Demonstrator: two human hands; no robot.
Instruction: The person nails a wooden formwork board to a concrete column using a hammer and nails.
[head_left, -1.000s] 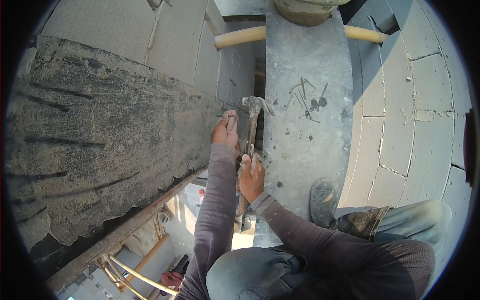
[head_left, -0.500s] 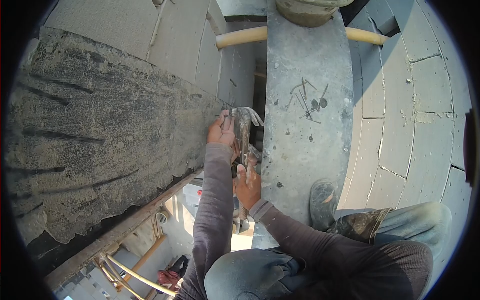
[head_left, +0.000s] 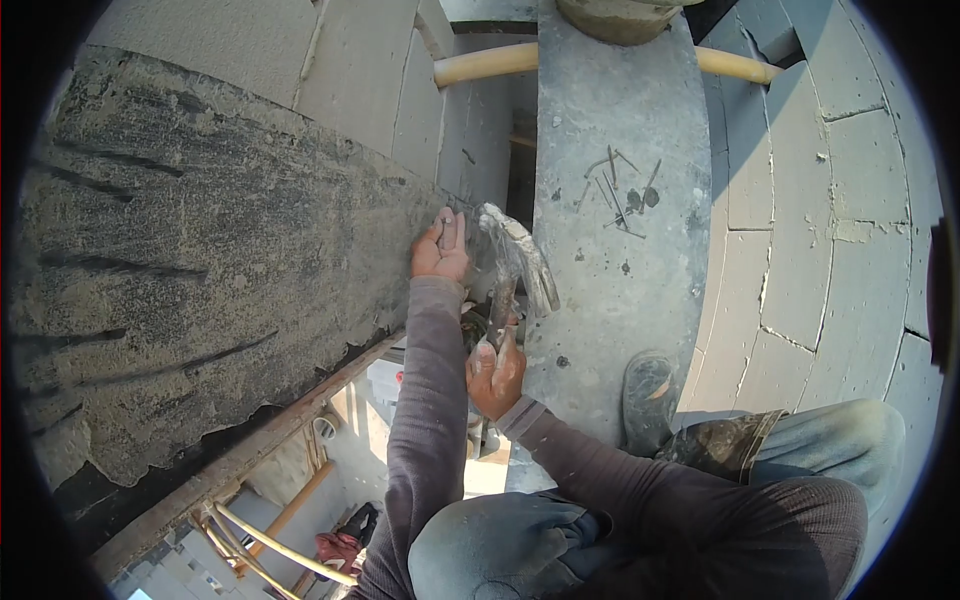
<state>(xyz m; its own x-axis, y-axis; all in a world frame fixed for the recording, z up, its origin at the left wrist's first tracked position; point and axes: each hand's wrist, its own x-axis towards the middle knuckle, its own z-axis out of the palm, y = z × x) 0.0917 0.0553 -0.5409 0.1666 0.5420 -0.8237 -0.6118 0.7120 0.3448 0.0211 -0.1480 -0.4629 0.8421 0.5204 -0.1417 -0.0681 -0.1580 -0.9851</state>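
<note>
My right hand (head_left: 495, 378) is wrapped around the handle of a claw hammer (head_left: 526, 258), whose worn, pale-smeared head is up beside the plank's left edge. At the right end of the big dark board (head_left: 230, 240), my left hand (head_left: 440, 252) has its fingers pinched together against the surface. A small nail seems to be between those fingertips, mostly hidden by them. The hammer head is apart from my left hand, to its right. Several loose nails (head_left: 618, 195) lie scattered on the grey plank (head_left: 590, 110).
A bucket (head_left: 615, 22) stands at the plank's far end, above a wooden pole (head_left: 490, 64). Block walls (head_left: 790, 240) rise on the right. My boot (head_left: 648, 400) rests on the plank. Below the board, an open drop shows poles (head_left: 285, 545) and a lower floor.
The hammer head has swung right, away from the board and my left hand, and its head has turned. My left hand stays at the board's end.
</note>
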